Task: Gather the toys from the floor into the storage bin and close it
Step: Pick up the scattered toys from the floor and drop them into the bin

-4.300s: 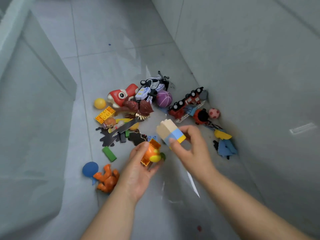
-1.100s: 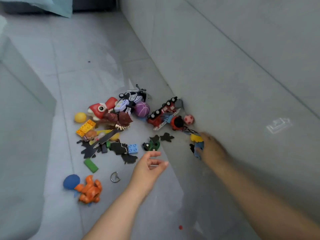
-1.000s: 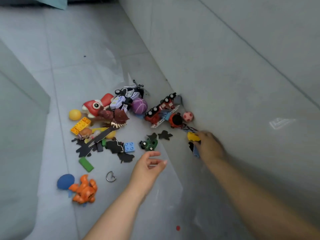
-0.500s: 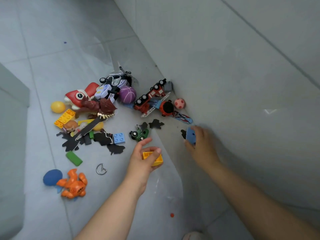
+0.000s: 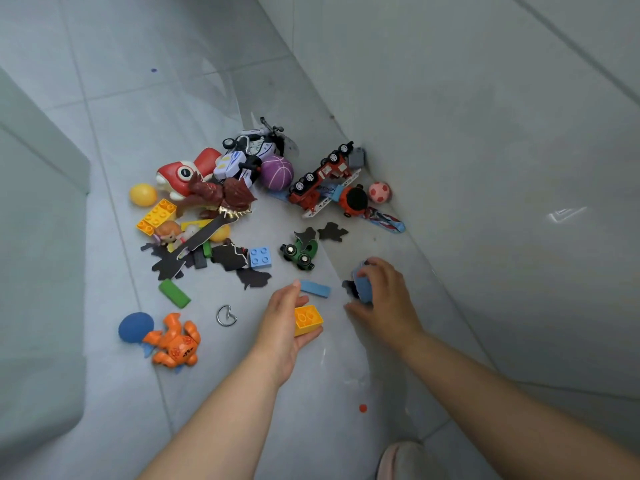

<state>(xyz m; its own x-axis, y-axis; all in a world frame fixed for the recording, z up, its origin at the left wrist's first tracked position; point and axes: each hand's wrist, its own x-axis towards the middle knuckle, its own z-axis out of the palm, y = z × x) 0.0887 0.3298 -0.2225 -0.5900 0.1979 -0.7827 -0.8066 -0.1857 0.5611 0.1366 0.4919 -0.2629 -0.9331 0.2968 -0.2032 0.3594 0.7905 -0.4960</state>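
Observation:
Toys lie scattered on the grey tiled floor by the wall. My left hand (image 5: pixel 282 320) holds a yellow brick (image 5: pixel 307 319) just above the floor. My right hand (image 5: pixel 382 299) grips a blue foam piece (image 5: pixel 363 285) with a black cut-out beside it, close to the wall. Between my hands lies a flat blue bar (image 5: pixel 315 288). Further off are a green toy car (image 5: pixel 299 252), a light blue brick (image 5: pixel 260 257), a red fire truck (image 5: pixel 323 178), a purple ball (image 5: pixel 277 172) and a red fish toy (image 5: pixel 183 171). The storage bin's translucent wall (image 5: pixel 38 258) fills the left edge.
An orange crab toy (image 5: pixel 173 341), a blue ball (image 5: pixel 135 326), a green bar (image 5: pixel 174 293) and a metal ring (image 5: pixel 225 316) lie on the near left. The grey wall (image 5: pixel 485 133) runs along the right. A small red dot (image 5: pixel 362 408) marks the floor near me.
My left hand took the yellow brick and drew it nearer. My right hand picked up the blue foam piece by the wall and shifted left. A flat blue bar now lies between them.

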